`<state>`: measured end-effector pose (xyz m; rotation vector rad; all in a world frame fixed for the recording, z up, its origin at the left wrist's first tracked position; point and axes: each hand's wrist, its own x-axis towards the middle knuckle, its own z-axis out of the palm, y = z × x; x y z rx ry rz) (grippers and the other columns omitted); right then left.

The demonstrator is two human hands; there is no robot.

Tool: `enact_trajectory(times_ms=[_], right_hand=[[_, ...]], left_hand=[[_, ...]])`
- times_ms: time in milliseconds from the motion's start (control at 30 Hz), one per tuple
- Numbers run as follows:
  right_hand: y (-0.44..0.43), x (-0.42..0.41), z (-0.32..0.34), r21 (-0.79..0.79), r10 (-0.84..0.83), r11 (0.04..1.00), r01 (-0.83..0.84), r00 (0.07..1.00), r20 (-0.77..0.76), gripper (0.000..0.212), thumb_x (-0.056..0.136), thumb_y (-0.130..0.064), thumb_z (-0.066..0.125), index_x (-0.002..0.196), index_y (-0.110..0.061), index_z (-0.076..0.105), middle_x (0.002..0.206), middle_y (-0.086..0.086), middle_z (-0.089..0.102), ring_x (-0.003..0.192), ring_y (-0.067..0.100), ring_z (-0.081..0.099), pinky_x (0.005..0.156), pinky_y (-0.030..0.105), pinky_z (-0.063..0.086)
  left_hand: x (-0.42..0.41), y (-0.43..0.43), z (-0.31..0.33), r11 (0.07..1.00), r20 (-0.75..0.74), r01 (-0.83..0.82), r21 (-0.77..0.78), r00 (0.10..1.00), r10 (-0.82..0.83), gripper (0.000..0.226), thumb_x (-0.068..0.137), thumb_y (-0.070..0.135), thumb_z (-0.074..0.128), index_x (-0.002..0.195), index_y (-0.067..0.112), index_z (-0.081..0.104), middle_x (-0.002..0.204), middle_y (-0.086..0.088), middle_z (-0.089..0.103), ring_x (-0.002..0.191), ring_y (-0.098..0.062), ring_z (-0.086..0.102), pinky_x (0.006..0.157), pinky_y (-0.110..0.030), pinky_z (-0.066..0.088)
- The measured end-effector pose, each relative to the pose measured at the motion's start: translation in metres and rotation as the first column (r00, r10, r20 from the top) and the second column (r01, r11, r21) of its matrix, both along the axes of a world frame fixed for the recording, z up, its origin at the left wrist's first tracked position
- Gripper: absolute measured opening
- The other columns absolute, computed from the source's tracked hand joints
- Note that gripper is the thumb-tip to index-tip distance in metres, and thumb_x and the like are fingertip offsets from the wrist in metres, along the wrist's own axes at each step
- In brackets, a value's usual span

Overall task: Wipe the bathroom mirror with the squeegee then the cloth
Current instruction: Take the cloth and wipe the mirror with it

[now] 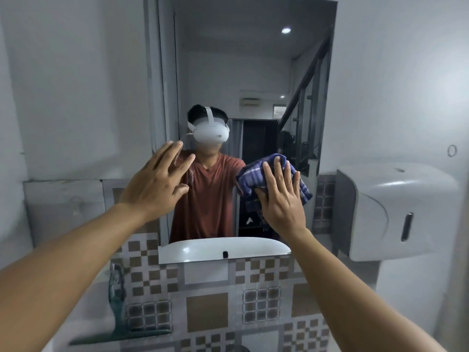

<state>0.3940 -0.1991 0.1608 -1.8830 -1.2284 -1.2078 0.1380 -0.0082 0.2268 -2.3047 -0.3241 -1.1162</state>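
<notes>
Right hand (281, 201): fingers straight and spread, flat on the blue-and-white checked cloth (256, 174), pressing it against the tall rectangular wall mirror (228, 72) at its lower right part. Thumb at the cloth's lower edge; can't tell if it's tucked under. Left hand (154, 184): wide, fingers splayed, holding nothing, raised at the mirror's left edge; contact with the glass unclear. Dark green plastic squeegee (116, 301) stands handle-up at lower left against the brown-and-grey checkered tile wall (208, 311), well apart from both hands. White plastic wall dispenser (396, 212) is right of the mirror
</notes>
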Motion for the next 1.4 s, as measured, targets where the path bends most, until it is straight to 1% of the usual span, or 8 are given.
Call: enact_trajectory(times_ms=[233,333,567,767,867,1000,1133,1400], right_hand=[[-0.019,0.012,-0.032,0.176,0.104,0.983,-0.053,0.950,-0.295,0.063,0.105,-0.049,0.026,0.161,-0.024,0.008,0.169,0.007,0.001,0.155,0.032,-0.005,0.123,0.056,0.016],[-0.023,0.012,-0.054,0.172,0.093,0.984,-0.035,0.934,-0.344,0.064,0.104,-0.055,0.019,0.159,-0.035,-0.007,0.169,0.004,-0.005,0.155,0.029,-0.007,0.119,0.061,0.024],[-0.022,0.004,-0.111,0.088,0.012,0.996,0.025,0.917,-0.398,0.063,0.104,-0.056,0.008,0.157,-0.033,-0.017,0.167,0.000,-0.017,0.153,0.023,-0.019,0.123,0.060,0.007],[-0.012,-0.007,-0.119,0.093,-0.003,0.995,0.045,0.911,-0.412,0.062,0.104,-0.056,0.003,0.157,-0.031,-0.018,0.167,0.003,-0.014,0.152,0.019,-0.024,0.122,0.062,0.009],[-0.003,-0.015,-0.109,0.110,0.011,0.993,0.032,0.927,-0.374,0.063,0.106,-0.052,0.009,0.160,-0.024,-0.006,0.169,0.007,-0.008,0.154,0.022,-0.017,0.120,0.064,0.014],[0.021,-0.031,-0.084,0.109,0.025,0.994,0.001,0.969,-0.244,0.060,0.107,-0.040,0.024,0.160,-0.013,0.013,0.168,0.014,0.004,0.155,0.034,-0.004,0.120,0.065,0.008],[0.049,-0.055,-0.065,0.078,0.049,0.996,-0.041,0.993,-0.103,0.058,0.106,-0.032,0.035,0.159,-0.013,0.021,0.167,0.013,0.010,0.155,0.035,0.001,0.121,0.065,0.006],[0.093,-0.111,-0.062,-0.250,0.160,0.963,-0.104,0.964,0.214,0.063,0.098,-0.033,0.043,0.156,-0.010,0.027,0.165,0.011,0.024,0.154,0.033,0.011,0.121,0.064,0.004]], left_hand=[[-0.002,-0.006,0.003,1.000,0.001,-0.005,-0.011,1.000,0.005,0.076,0.086,0.035,0.072,0.151,0.012,0.039,0.155,-0.024,0.031,0.146,-0.041,0.025,0.113,-0.057,0.036],[-0.005,-0.009,0.009,1.000,0.001,-0.006,0.004,1.000,0.006,0.076,0.084,0.035,0.074,0.149,0.013,0.042,0.153,-0.024,0.034,0.143,-0.041,0.029,0.111,-0.056,0.039],[-0.008,-0.007,0.017,1.000,-0.006,-0.025,-0.007,1.000,0.025,0.080,0.078,0.031,0.081,0.148,0.015,0.046,0.153,-0.023,0.034,0.142,-0.040,0.029,0.102,-0.059,0.047],[-0.006,-0.005,0.015,0.999,0.000,-0.035,0.000,0.999,0.035,0.080,0.079,0.034,0.080,0.148,0.016,0.044,0.154,-0.022,0.033,0.143,-0.040,0.028,0.101,-0.059,0.049],[-0.006,-0.004,0.015,0.999,0.000,-0.043,0.006,0.999,0.043,0.080,0.079,0.035,0.079,0.149,0.016,0.044,0.155,-0.022,0.033,0.143,-0.039,0.028,0.101,-0.058,0.048],[-0.006,-0.004,0.015,0.999,-0.001,-0.049,0.004,0.999,0.049,0.079,0.080,0.037,0.078,0.149,0.016,0.044,0.155,-0.021,0.033,0.144,-0.038,0.028,0.103,-0.056,0.048],[-0.006,-0.002,0.014,0.999,0.027,-0.027,0.021,0.999,0.026,0.064,0.093,0.028,0.064,0.150,0.012,0.041,0.155,-0.021,0.035,0.144,-0.037,0.029,0.111,-0.051,0.040],[-0.008,0.004,0.017,0.999,0.033,0.006,0.032,0.999,-0.007,0.054,0.094,0.011,0.059,0.147,0.010,0.046,0.154,-0.018,0.039,0.144,-0.035,0.032,0.100,-0.050,0.052]])
